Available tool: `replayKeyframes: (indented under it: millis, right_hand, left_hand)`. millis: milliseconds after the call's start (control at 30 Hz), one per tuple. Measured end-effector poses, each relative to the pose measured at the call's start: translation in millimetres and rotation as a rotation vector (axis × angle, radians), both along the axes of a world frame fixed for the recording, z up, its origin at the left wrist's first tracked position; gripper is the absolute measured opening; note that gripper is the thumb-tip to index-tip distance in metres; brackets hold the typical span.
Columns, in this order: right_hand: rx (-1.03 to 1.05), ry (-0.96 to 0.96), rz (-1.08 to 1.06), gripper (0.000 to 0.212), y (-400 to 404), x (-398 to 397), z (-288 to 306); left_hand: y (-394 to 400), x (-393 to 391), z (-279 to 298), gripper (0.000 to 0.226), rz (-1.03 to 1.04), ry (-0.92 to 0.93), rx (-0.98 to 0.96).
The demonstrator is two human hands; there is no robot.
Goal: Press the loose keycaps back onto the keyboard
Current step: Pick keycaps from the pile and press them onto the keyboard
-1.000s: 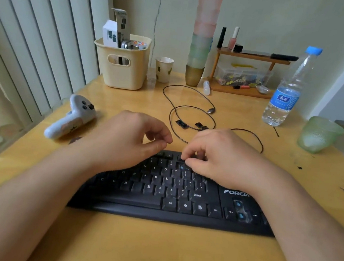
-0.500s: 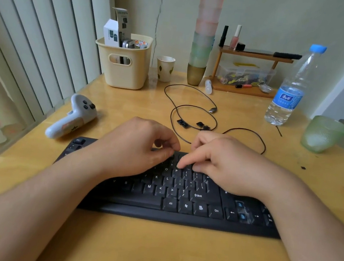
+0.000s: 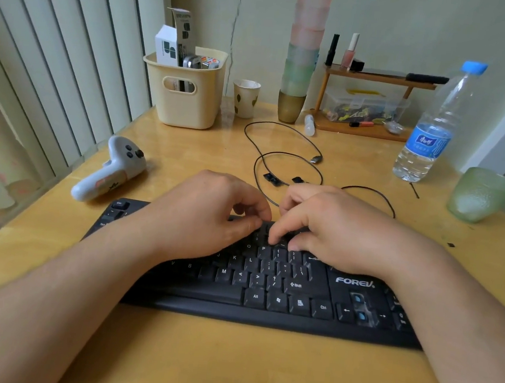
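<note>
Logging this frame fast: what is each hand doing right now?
Left hand: fingers curled over the keyboard; any keycap hidden.
Right hand: fingertip pressing the top key rows; grip unclear.

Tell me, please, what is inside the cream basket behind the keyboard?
A white carton with its flap up and some small metallic items rise above the cream basket rim; anything deeper is hidden by its walls.

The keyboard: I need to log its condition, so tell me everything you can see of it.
The keyboard is black, plastic-looking, with white legends and a FOREV logo. It lies flat on the yellow table. Two arrow-key spots show bare blue stems. The left hand and right hand rest over its upper rows, fingertips down on the keys.
</note>
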State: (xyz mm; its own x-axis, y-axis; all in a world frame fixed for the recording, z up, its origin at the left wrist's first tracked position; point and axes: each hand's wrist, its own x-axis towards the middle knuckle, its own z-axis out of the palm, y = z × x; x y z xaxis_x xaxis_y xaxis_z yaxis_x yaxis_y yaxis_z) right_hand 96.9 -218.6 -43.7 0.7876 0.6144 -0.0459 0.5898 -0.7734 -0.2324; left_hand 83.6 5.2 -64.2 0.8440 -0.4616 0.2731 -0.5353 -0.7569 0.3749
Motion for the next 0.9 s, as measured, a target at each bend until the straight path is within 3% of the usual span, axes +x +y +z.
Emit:
replayKeyframes:
  millis: [267,433,567,667,767,900]
  right_hand:
    - [0.111,0.013,-0.030,0.021,-9.5,-0.6,3.3]
    - [0.448,0.059,-0.156,0.017,-17.3,-4.4,-1.2]
    - [0.769,0.228,-0.153,0.032,-14.2,-5.6,-9.2]
    - [0.888,0.232,-0.155,0.028,-9.0,-6.9,-9.3]
    - [0.878,0.184,-0.179,0.029,-8.4,-9.0,-8.9]
    - [0.685,-0.021,-0.241,0.028,-7.9,-10.9,-10.7]
  left_hand:
    - [-1.7,0.4,0.0,0.014,-0.009,-0.001,0.011]
    - [-3.9,-0.3,-3.5,0.014,-0.016,0.062,-0.053]
    - [-11.9,-3.6,-5.8,0.016,-0.039,0.238,-0.334]
    - [-16.5,-3.4,-5.7,0.012,-0.046,0.445,-0.632]
    - [-17.1,-0.7,-5.7,0.009,-0.007,0.505,-0.744]
    - [-17.1,1.5,-4.8,0.008,0.066,0.484,-0.761]
